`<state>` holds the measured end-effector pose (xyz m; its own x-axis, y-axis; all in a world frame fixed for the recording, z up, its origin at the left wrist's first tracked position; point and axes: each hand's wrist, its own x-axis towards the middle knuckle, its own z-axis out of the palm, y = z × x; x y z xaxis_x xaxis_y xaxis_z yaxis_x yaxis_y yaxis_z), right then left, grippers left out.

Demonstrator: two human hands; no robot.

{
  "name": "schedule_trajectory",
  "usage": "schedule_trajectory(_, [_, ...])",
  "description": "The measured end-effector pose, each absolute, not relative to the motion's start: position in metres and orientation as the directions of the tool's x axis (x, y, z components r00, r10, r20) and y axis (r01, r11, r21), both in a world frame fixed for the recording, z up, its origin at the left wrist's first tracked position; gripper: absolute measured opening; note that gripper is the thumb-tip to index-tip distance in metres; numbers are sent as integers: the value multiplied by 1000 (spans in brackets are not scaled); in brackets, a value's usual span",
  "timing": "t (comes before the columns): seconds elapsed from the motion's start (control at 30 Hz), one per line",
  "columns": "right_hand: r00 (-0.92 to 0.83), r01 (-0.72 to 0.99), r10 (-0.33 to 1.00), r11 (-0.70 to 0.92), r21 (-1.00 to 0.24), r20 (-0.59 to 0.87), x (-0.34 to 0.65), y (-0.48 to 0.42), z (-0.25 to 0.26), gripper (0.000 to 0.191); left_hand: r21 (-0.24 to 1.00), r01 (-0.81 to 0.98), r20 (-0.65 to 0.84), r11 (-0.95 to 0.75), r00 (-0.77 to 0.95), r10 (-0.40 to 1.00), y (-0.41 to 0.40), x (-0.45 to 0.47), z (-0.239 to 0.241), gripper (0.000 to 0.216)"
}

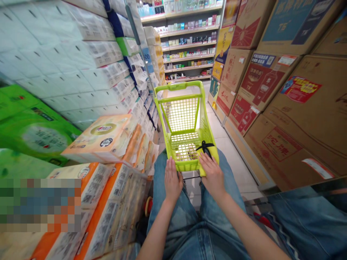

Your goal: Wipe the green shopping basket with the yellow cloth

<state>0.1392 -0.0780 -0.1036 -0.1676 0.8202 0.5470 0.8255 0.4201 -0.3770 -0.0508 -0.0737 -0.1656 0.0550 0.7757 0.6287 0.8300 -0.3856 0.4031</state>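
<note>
A lime-green shopping basket [181,112] with mesh sides stands between my knees, its long handle folded up at the far end. My left hand [173,180] lies flat over my left knee, fingers stretched out, the fingertips by the basket's near left corner. My right hand [213,175] rests with straight fingers on a yellow piece [202,172] over the near right corner. Just beyond those fingers is a black bow-like tie [205,146]. Something small and pale shows through the basket's mesh floor, too unclear to name.
Packs of tissue paper [103,137] are piled high along the left side. Stacked cardboard cartons [300,104] line the right. Shelves of small boxed goods [189,45] close off the far end of the tiled aisle [244,173]. Someone's denim-clad leg [306,220] shows at lower right.
</note>
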Motion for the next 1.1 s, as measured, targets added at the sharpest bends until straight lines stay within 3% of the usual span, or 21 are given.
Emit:
schedule_trajectory(0.23, [-320,739,794,551,-388,517,67,-80,-101,67,434,812,604,-390,60,795,-76,-57,-168,74])
schedule_trajectory(0.47, [-413,699,757,620,-356,507,101,-81,-99,78,416,815,628,-404,65,776,-75,-56,-168,73])
schedule_trajectory(0.57, [-372,726,766,592,-350,525,137,-80,-100,85,413,817,630,-404,64,774,-75,-55,-167,72])
schedule_trajectory(0.77, [-230,783,793,494,-376,563,192,-71,-108,80,419,817,634,-397,50,772,-74,-52,-166,73])
schedule_trajectory(1.1, [-125,796,793,439,-416,596,149,-79,-110,75,417,818,636,-396,48,770,-75,-53,-170,71])
